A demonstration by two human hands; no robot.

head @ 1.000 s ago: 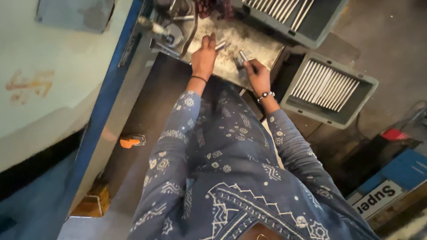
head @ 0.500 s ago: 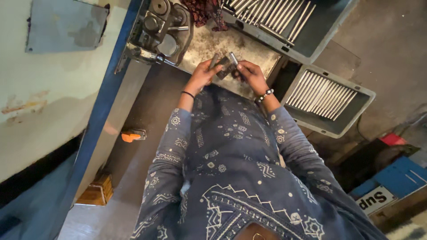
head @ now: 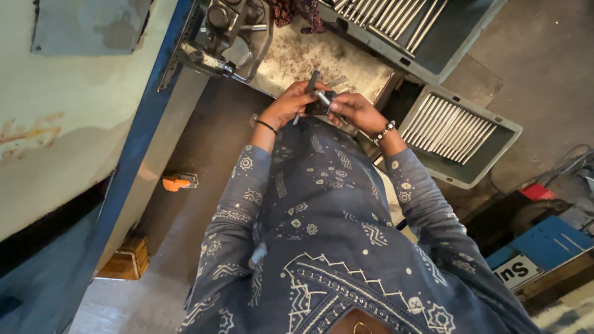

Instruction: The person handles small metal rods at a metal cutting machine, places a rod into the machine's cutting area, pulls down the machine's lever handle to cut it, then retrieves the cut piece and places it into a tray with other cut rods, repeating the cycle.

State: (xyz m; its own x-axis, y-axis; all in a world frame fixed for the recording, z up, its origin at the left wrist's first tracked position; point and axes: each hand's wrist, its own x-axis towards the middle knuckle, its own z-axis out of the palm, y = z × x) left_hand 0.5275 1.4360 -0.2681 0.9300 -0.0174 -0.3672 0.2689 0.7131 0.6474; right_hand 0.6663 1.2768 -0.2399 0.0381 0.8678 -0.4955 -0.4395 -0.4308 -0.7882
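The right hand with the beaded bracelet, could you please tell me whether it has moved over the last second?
Yes. The right hand has come off the speckled metal worktop toward the body, meeting the left hand around a small metal rod.

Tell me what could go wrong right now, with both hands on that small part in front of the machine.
1. The left hand and right hand pinch a small metal rod and dark piece in mid-air over the worn plate; a slip could drop it.
2. The rod tray sits tilted just beyond the right wrist, so an elbow swing might knock it.
3. Loose sleeves hang close to the machine head and might snag.
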